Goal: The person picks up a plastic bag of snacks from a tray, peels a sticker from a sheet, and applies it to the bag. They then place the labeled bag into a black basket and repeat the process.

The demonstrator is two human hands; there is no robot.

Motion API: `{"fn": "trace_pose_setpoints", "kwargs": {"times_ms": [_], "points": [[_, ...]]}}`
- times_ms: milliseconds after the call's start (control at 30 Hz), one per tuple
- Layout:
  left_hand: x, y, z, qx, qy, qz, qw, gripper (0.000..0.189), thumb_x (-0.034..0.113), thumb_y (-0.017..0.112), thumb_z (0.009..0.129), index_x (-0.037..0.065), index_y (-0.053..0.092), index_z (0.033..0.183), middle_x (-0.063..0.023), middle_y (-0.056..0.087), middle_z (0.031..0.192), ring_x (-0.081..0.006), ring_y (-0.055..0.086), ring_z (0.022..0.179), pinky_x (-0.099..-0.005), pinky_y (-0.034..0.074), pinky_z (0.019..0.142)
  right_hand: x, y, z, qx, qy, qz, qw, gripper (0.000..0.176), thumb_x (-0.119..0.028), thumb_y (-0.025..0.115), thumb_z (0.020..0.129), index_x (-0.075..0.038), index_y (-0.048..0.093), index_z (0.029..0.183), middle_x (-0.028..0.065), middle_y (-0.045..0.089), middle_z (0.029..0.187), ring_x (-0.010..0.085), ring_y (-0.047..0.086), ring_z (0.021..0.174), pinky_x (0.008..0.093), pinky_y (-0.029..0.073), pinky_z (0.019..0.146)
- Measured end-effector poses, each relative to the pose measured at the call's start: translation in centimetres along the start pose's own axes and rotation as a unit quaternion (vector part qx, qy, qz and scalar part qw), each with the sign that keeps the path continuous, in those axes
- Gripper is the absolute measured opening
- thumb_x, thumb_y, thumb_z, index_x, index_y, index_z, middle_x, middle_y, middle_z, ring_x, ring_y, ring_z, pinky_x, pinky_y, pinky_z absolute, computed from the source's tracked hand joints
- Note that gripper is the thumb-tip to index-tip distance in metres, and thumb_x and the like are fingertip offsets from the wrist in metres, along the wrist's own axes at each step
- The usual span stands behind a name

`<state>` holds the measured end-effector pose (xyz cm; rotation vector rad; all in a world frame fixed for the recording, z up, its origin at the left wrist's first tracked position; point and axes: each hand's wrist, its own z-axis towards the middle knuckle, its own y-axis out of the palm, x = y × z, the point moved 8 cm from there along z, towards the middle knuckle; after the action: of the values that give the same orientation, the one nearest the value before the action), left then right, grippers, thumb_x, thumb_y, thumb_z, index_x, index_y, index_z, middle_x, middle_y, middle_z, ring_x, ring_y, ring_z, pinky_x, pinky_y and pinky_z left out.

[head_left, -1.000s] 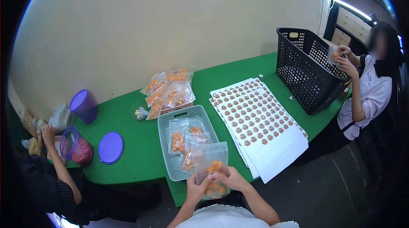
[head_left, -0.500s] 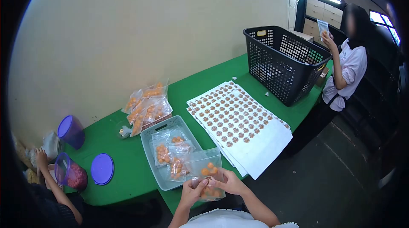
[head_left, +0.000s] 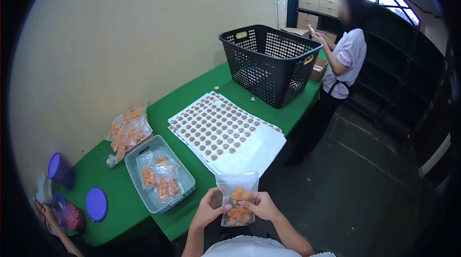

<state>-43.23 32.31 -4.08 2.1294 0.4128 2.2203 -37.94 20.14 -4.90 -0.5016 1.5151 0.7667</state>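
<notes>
A clear zip pouch [head_left: 240,189] of round orange snacks is upright between my hands at the table's front edge. My left hand [head_left: 208,208] grips its left side, thumb on the front. My right hand [head_left: 263,207] pinches the right side, its fingers over a small round sticker on the front, partly hidden. Left of my hands, a grey-green plastic basket [head_left: 188,190] contains several similar pouches [head_left: 167,187]. Beyond my hands lie stacked white sheets [head_left: 254,149] with rows of round brown-orange stickers [head_left: 219,127].
A large black perforated basket [head_left: 269,72] stands farther back on the green table [head_left: 122,221]. Filled bags [head_left: 132,132] lie by the wall. Purple containers [head_left: 62,173] and a lid [head_left: 97,204] are left, near another person's arm [head_left: 60,230]. A person [head_left: 348,57] stands right.
My view has swung right. My left hand has shifted from the pouch's front to its left side, and more of the pouch shows. The person at right has lowered the item they hold.
</notes>
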Motion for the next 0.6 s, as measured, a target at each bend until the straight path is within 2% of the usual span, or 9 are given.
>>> {"fn": "trace_pose_setpoints", "kwargs": {"times_ms": [33,100,233,300,400,467,567,600], "points": [[0.0,1.3,-0.2,-0.003,-0.003,-0.002,1.0,0.047,0.009,0.068,0.068,0.0,0.042,0.106,-0.0084,0.051,0.096,-0.0147,0.051,0.085,-0.0288,0.045,0.074,-0.1,-0.8,-0.8,0.023,-0.004,0.003,1.0,0.023,-0.01,0.057,0.078,0.003,0.056,0.097,0.0049,0.061,0.085,0.0071,0.055,0.076,0.0204,0.045,0.068],[-1.6,4.3,-1.0,-0.017,-0.098,0.066,0.993,0.032,0.01,0.066,0.069,-0.001,0.051,0.095,-0.0052,0.056,0.085,-0.0108,0.054,0.075,-0.0249,0.045,0.068,0.0,-2.3,-2.5,0.061,0.001,0.03,0.998,0.025,-0.011,0.059,0.078,0.003,0.055,0.098,0.0042,0.06,0.086,0.0073,0.054,0.077,0.0206,0.045,0.069],[-3.3,7.7,-1.8,-0.009,-0.051,-0.029,0.998,0.026,0.009,0.065,0.071,-0.002,0.053,0.092,-0.0039,0.058,0.08,-0.0089,0.055,0.069,-0.0218,0.045,0.064,-0.9,-4.4,-6.1,0.069,-0.008,0.116,0.991,0.026,-0.012,0.059,0.078,0.002,0.054,0.1,0.0036,0.058,0.089,0.0074,0.054,0.08,0.0208,0.044,0.07],[-4.1,9.2,-2.4,-0.038,-0.076,-0.026,0.996,0.027,0.009,0.062,0.074,-0.001,0.052,0.096,-0.006,0.057,0.088,-0.0095,0.054,0.078,-0.0235,0.045,0.069,0.4,-5.2,-7.7,0.023,0.037,0.029,0.999,0.028,-0.01,0.06,0.077,0.002,0.054,0.101,0.0035,0.057,0.093,0.0077,0.053,0.082,0.021,0.044,0.072],[-3.5,11.8,-2.9,-0.047,-0.037,-0.016,0.998,0.027,0.009,0.062,0.074,-0.001,0.051,0.097,-0.0061,0.056,0.091,-0.0103,0.052,0.083,-0.0254,0.044,0.073,-1.2,-6.1,-10.0,0.049,0.015,0.091,0.995,0.026,-0.008,0.061,0.075,0.002,0.055,0.099,0.0037,0.058,0.09,0.0074,0.054,0.079,0.0213,0.044,0.07],[-3.9,12.7,-3.0,-0.052,-0.063,-0.067,0.994,0.03,0.01,0.062,0.074,0.0,0.051,0.099,-0.0061,0.053,0.096,-0.0113,0.05,0.089,-0.0265,0.042,0.076,-1.0,-7.1,-11.1,0.06,0.01,0.074,0.995,0.025,-0.007,0.061,0.075,0.002,0.055,0.098,0.0035,0.059,0.088,0.0073,0.054,0.077,0.0212,0.044,0.069],[-4.3,13.9,-1.9,-0.03,0.003,-0.038,0.999,0.034,0.01,0.063,0.072,-0.001,0.05,0.102,-0.0056,0.047,0.098,-0.0131,0.049,0.09,-0.0254,0.042,0.077,-0.5,-9.3,-12.7,0.099,0.003,0.036,0.994,0.023,-0.006,0.062,0.074,0.002,0.057,0.095,0.0031,0.06,0.084,0.0073,0.054,0.074,0.0212,0.044,0.068],[-3.6,14.7,-1.6,-0.032,0.014,-0.042,0.999,0.038,0.01,0.063,0.072,-0.001,0.049,0.105,-0.0062,0.049,0.098,-0.013,0.05,0.089,-0.0259,0.043,0.077,-0.5,-10.0,-13.2,0.111,0.004,0.016,0.994,0.022,-0.007,0.062,0.074,0.002,0.057,0.094,0.003,0.06,0.082,0.0074,0.054,0.072,0.0213,0.044,0.067]]}}
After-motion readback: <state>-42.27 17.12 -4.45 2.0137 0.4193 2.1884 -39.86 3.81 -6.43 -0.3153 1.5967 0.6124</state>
